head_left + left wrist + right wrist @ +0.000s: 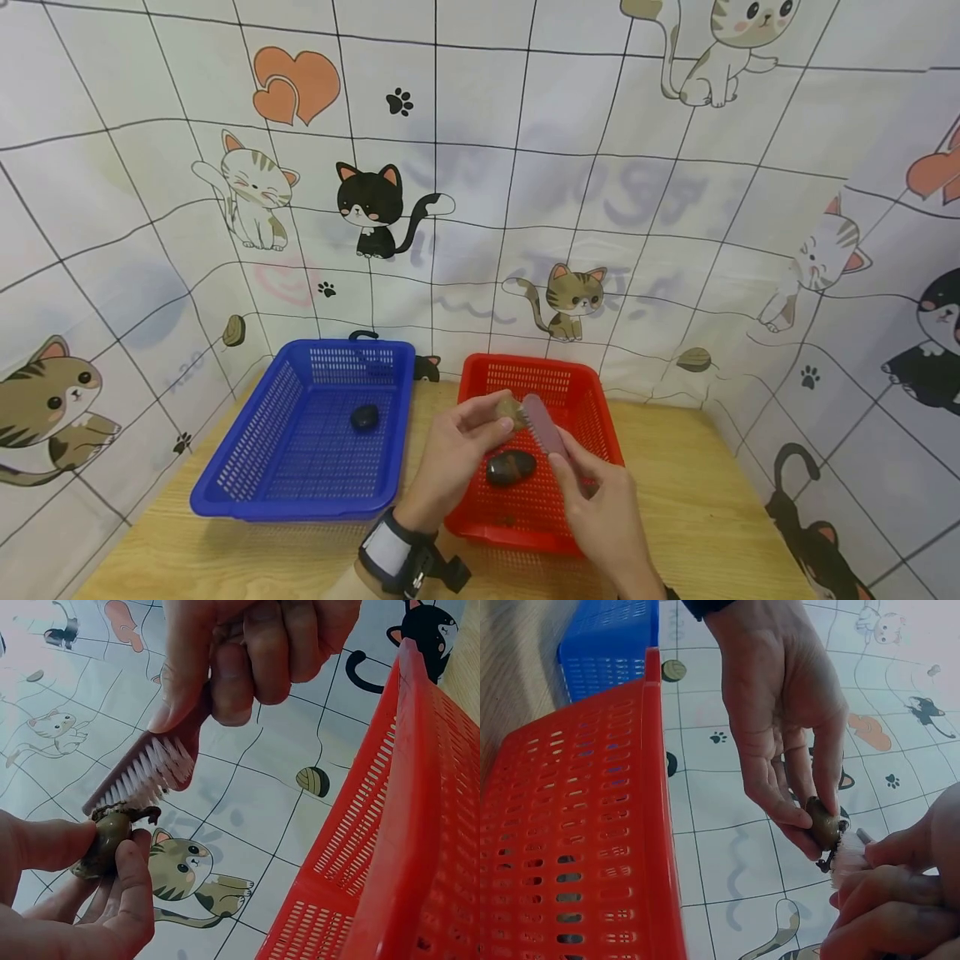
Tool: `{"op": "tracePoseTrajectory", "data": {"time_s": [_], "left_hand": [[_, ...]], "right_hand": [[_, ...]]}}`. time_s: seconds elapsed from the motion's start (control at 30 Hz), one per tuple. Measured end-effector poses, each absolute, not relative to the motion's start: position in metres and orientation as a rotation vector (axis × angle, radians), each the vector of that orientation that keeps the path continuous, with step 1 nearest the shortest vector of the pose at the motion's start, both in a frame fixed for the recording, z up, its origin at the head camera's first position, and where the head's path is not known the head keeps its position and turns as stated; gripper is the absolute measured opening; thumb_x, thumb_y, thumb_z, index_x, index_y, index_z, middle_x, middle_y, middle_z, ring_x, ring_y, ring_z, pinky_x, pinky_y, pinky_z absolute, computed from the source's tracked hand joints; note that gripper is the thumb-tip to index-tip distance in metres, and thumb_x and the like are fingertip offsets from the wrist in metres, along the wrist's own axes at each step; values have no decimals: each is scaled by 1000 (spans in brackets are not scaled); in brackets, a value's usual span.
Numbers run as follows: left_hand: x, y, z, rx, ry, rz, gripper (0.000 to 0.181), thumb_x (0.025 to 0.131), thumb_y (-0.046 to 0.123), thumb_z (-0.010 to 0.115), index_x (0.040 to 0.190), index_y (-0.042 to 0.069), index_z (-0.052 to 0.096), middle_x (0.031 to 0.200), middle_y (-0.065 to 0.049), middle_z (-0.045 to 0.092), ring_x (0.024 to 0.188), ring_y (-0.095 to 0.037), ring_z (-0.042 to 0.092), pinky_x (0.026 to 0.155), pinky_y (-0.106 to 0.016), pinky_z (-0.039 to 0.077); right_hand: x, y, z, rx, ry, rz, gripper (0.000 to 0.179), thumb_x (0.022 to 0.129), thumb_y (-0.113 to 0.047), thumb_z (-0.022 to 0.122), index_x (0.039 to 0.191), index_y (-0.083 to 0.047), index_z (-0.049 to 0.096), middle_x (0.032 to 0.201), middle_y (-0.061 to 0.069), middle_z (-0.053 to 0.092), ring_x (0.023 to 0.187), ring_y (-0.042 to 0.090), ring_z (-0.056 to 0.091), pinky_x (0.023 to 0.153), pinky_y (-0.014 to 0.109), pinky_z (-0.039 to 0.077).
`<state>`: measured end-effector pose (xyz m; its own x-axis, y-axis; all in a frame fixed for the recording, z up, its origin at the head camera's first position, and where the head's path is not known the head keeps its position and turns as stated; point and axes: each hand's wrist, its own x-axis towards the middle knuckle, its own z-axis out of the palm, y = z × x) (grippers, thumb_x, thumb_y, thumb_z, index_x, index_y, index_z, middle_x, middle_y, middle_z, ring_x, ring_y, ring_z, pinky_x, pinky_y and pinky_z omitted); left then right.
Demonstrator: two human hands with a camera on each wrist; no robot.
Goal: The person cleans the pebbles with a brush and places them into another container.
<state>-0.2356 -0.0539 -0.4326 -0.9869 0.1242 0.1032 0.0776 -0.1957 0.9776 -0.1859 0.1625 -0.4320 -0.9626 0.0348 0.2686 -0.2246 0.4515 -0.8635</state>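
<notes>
My left hand (454, 448) pinches a small, smooth olive-brown stone (111, 838) between thumb and fingertips, over the red basket. Dark, ragged bits (153, 815) cling to the stone's edge. In my right hand (604, 505) is a mauve scrub brush (543, 423), gripped by its handle end. Its white bristles (150, 774) meet the dirty edge of the stone, as the right wrist view also shows. A larger dark, glossy stone (511, 468) with a brownish band lies in the red basket (611, 425) below my hands.
A blue basket (300, 510) stands to the left, holding one black stone (365, 417). Both baskets sit on a wood-grain table (675, 467). Walls covered in cat-print sheeting (480, 192) rise behind and at both sides. My left wrist wears a strapped device (397, 550).
</notes>
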Motion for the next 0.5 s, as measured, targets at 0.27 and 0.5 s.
{"op": "tracePoseTrajectory", "data": {"time_s": [0.27, 0.5], "left_hand": [[-235, -53, -434, 353, 2019, 2284, 47, 111, 17, 82, 157, 17, 74, 142, -15, 83, 131, -30, 84, 117, -40, 67], [-238, -56, -434, 303, 1961, 2320, 45, 111, 20, 82, 155, 15, 75, 145, -14, 82, 128, -26, 83, 115, -36, 68]], "right_hand": [[-184, 161, -434, 221, -2407, 1528, 48, 113, -23, 80, 159, -12, 73, 146, 13, 82, 120, 20, 81, 91, 28, 71], [-187, 166, -433, 152, -2448, 1500, 47, 114, -25, 79, 159, -15, 73, 143, 14, 84, 111, 18, 80, 92, 25, 69]]}}
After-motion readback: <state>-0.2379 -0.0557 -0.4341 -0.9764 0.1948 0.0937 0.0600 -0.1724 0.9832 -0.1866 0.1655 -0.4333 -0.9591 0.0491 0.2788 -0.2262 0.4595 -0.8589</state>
